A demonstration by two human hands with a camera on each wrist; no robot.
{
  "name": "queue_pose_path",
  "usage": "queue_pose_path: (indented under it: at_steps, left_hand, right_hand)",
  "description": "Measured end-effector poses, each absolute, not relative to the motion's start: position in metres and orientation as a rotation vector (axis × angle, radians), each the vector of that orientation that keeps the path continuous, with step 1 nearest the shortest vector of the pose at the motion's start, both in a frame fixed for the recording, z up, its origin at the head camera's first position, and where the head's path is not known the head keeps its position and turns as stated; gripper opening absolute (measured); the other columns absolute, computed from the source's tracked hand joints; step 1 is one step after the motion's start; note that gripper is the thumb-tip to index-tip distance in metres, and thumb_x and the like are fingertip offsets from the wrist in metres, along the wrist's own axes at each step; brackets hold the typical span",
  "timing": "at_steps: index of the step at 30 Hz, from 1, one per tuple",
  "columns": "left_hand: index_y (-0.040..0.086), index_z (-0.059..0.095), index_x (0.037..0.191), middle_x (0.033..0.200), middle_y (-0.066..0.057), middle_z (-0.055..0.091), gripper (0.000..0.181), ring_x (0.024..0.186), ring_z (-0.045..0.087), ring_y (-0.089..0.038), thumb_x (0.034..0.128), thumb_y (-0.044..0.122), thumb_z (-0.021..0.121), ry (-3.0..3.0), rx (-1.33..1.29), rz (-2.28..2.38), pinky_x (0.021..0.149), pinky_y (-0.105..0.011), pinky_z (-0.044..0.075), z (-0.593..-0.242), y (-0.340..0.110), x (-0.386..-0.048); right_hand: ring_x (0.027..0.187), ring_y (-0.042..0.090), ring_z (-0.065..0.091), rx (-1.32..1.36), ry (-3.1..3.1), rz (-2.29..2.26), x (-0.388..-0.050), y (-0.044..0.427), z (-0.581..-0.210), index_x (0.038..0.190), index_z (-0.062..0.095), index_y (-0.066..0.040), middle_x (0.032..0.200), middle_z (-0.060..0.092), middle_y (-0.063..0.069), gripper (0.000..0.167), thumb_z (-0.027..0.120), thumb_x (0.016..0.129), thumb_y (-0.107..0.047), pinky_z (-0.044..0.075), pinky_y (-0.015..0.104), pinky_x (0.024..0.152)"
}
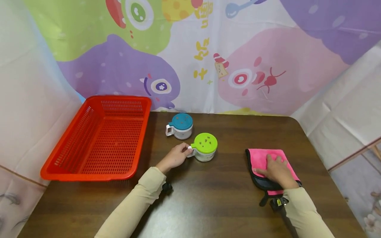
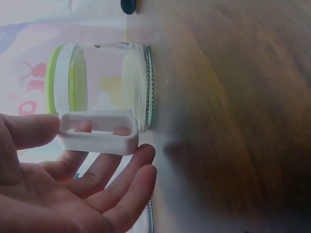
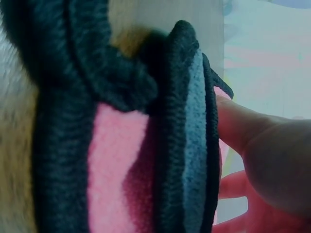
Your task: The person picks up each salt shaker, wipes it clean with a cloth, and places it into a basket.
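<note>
A clear jar with a green lid [image 1: 205, 143] and a white handle [image 2: 99, 144] stands upright on the table. My left hand [image 1: 175, 157] grips that handle, thumb near the lid end and fingers curled behind it in the left wrist view. Behind it, slightly left, is a similar jar with a blue lid [image 1: 182, 121], its handle also pointing left. To the right lies a folded pink cloth [image 1: 258, 158] with dark edging and a dark loop. My right hand [image 1: 278, 170] rests on top of this cloth with its fingers spread.
A red slotted basket [image 1: 135, 165] sits at the left of the brown wooden table [image 1: 226, 205]. A patterned curtain [image 1: 196, 89] hangs along the table's back edge, and pale fabric hangs at both sides.
</note>
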State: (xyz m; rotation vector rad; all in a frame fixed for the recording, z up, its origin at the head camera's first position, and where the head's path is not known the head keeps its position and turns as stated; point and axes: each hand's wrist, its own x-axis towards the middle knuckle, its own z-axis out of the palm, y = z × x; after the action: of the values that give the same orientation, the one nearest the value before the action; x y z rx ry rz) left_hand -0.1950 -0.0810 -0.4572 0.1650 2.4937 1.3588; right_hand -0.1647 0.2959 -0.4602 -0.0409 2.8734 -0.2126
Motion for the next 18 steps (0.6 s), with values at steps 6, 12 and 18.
queue_pose_path:
  at_steps: [6,12,18]
  left_hand:
    - [0.004,0.06,0.113,0.105,-0.01,0.061,0.024,0.098,0.054,-0.021,0.0989,0.023,0.051,2.49,0.155,1.368,0.086,-0.034,0.042,-0.4561,-0.0807,-0.1964]
    - [0.003,0.06,0.111,0.1,-0.009,0.061,0.024,0.095,0.053,-0.021,0.0982,0.021,0.052,2.481,0.154,1.383,0.082,-0.031,0.041,-0.4556,-0.0807,-0.1949]
    - [0.001,0.06,0.108,0.094,-0.009,0.058,0.024,0.089,0.052,-0.02,0.0972,0.02,0.052,2.439,0.173,1.434,0.076,-0.027,0.039,-0.458,-0.0814,-0.1957]
  right_hand:
    - [0.099,0.058,0.046,-0.059,2.906,-0.211,-0.165,0.295,-0.4598,0.128,0.037,0.017,0.111,0.042,0.046,0.083,0.066,0.084,-0.047,0.042,0.065,0.087]
    - [0.1,0.059,0.045,-0.038,2.897,-0.217,-0.1635,0.2947,-0.4609,0.131,0.037,0.017,0.114,0.041,0.047,0.085,0.065,0.084,-0.049,0.041,0.064,0.087]
    - [0.101,0.058,0.044,-0.036,2.926,-0.22,-0.1589,0.2957,-0.4643,0.132,0.036,0.017,0.115,0.04,0.047,0.086,0.065,0.085,-0.05,0.041,0.064,0.085]
